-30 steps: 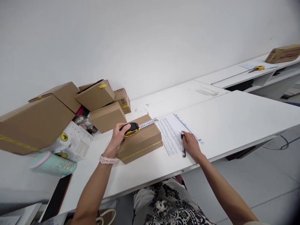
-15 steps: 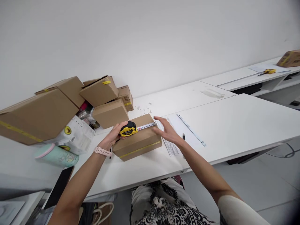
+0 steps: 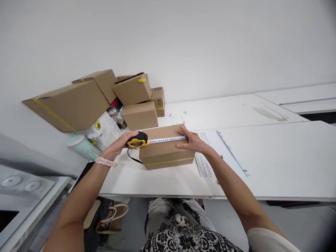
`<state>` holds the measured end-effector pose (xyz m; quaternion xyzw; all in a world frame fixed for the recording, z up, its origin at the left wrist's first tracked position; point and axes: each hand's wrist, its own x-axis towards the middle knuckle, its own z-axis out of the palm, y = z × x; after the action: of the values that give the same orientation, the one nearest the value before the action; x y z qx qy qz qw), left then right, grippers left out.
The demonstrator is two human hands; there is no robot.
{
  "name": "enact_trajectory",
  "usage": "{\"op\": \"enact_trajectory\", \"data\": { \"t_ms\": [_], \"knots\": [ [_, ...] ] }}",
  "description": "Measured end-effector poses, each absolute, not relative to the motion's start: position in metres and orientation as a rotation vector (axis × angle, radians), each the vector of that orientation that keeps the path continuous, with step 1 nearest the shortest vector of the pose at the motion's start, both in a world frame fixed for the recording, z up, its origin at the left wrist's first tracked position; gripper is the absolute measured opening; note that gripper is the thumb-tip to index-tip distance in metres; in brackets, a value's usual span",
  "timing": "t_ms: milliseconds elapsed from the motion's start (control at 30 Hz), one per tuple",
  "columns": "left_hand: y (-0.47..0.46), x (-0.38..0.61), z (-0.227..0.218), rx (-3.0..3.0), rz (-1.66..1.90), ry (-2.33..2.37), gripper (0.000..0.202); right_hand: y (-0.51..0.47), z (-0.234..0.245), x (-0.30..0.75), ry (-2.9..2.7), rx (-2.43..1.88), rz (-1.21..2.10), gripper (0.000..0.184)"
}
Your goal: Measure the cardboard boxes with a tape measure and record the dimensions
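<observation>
Tiny scale nos. on tape blade [image 3: 168,139]; print on sheet [image 3: 204,164] illegible

right hand [image 3: 193,142] off pen, now pinning tape [image 3: 168,139] end on box [image 3: 165,148]

Pink wristwatch [image 3: 106,161], white sleeve [image 3: 273,239]

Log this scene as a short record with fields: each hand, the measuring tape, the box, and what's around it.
Centre: cardboard box, closed, yellow strip along its front, on the white table
Left: left hand grips the yellow tape measure at the box's left end
Right: right hand lies open on the box's right end, over the blade's tip
Blade: blade drawn out across the box top
Beside: printed sheet to the box's right
Behind: pile of boxes; green tumbler on its side
</observation>
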<state>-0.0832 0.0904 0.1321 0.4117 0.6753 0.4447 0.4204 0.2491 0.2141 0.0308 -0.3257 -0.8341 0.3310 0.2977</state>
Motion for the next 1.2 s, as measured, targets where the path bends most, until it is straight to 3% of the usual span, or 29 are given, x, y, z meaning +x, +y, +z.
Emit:
{"op": "enact_trajectory", "data": {
  "t_ms": [333, 533, 800, 1000, 1200],
  "knots": [
    [0.047, -0.154, 0.110, 0.874, 1.108, 1.790, 0.052, 0.214, 0.029, 0.249, -2.229, -0.873, 0.974, 0.106],
    [0.047, -0.157, 0.108, 0.881, 1.142, 1.760, 0.049, 0.209, 0.036, 0.254, -2.108, -0.845, 1.188, 0.080],
    [0.047, -0.167, 0.104, 0.867, 1.136, 1.747, 0.049, 0.204, 0.033, 0.253, -1.768, -0.721, 1.447, 0.079],
    [0.046, -0.170, 0.097, 0.892, 1.153, 1.719, 0.052, 0.210, 0.005, 0.241, -1.424, -0.554, 1.459, 0.095],
    [0.044, -0.170, 0.092, 0.943, 1.181, 1.697, 0.050, 0.207, -0.001, 0.239, -1.336, -0.592, 1.430, 0.087]
  ]
}}
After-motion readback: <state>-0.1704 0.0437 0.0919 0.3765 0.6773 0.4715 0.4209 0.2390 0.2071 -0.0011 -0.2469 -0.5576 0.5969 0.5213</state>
